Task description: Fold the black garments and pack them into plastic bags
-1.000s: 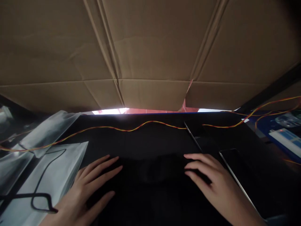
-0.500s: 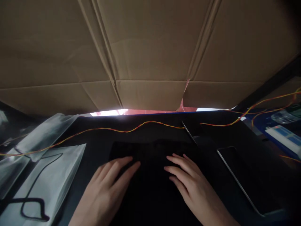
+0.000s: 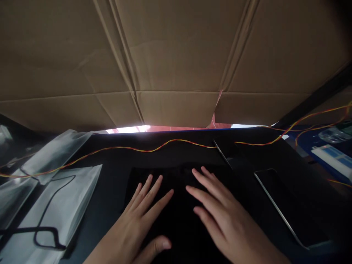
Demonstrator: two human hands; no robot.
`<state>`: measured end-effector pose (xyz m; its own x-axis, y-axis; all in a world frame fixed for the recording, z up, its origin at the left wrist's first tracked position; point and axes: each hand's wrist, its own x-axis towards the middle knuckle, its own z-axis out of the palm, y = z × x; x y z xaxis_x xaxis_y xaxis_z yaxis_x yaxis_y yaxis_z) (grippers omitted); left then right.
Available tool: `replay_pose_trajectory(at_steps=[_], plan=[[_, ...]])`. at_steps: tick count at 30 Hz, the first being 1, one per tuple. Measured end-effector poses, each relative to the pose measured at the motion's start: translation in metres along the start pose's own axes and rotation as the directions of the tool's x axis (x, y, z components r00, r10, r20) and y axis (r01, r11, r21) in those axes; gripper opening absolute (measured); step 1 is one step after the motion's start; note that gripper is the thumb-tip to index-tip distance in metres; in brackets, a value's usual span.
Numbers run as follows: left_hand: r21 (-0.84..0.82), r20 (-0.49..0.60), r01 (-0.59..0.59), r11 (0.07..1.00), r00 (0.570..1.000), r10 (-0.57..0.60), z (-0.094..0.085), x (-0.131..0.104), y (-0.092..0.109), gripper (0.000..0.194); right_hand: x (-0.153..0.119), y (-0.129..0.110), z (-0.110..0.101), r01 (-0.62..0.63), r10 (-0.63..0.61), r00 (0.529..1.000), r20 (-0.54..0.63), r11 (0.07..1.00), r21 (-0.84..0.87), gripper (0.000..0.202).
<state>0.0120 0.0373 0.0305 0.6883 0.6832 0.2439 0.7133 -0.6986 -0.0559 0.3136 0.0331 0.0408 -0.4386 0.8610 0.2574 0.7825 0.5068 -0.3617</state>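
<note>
Wire (image 3: 176,140) crosses open tabletop (image 3: 115,159) beyond the left hand (image 3: 134,224).

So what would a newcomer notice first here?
Probably the left hand and right hand, open over a black item at bottom centre. Next, perhaps, the large cardboard sheet filling the top, and the red-and-yellow wire winding across the black tabletop below it.

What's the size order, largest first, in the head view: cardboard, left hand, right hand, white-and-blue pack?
1. Cardboard
2. Left hand and right hand: look alike, so not ranked
3. White-and-blue pack, at the frame's right edge
</note>
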Motion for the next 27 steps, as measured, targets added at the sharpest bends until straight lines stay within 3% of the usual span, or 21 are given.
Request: replay_pose_trajectory(at_steps=[5,11,14,16,19,23,27], plan=[[0.144,-0.037,0.024,0.989,0.999,-0.019,0.022,-0.004,0.014,0.083,-0.019,-0.003,0.036,0.006,0.001,0.997,0.073,0.996,-0.084,0.093],[0.183,-0.02,0.004,0.983,1.0,0.0,0.016,-0.013,0.019,0.089,-0.035,0.014,0.033,0.016,-0.003,0.992,0.129,0.995,-0.098,0.094],[0.117,-0.035,0.038,0.992,0.999,-0.034,0.015,-0.012,0.014,0.085,-0.024,0.015,0.019,0.002,0.005,0.994,0.106,0.997,-0.074,0.071],[0.053,-0.06,0.167,0.984,0.985,-0.164,0.016,-0.006,0.004,0.073,-0.006,0.02,0.006,-0.049,0.052,0.997,0.059,0.998,-0.05,0.049],[0.026,-0.067,0.352,0.936,0.934,-0.35,0.017,0.013,-0.026,0.056,0.032,0.036,-0.011,-0.073,0.077,0.993,0.084,0.996,-0.049,0.04],[0.043,0.009,0.332,0.942,0.943,-0.332,0.018,0.044,-0.066,0.039,0.073,0.061,-0.019,-0.019,0.03,0.984,0.173,0.998,-0.066,0.035],[0.009,0.039,0.268,0.963,0.963,-0.268,0.013,0.058,-0.074,0.031,0.075,0.066,-0.016,0.0,0.014,0.991,0.135,0.994,-0.106,0.006]])
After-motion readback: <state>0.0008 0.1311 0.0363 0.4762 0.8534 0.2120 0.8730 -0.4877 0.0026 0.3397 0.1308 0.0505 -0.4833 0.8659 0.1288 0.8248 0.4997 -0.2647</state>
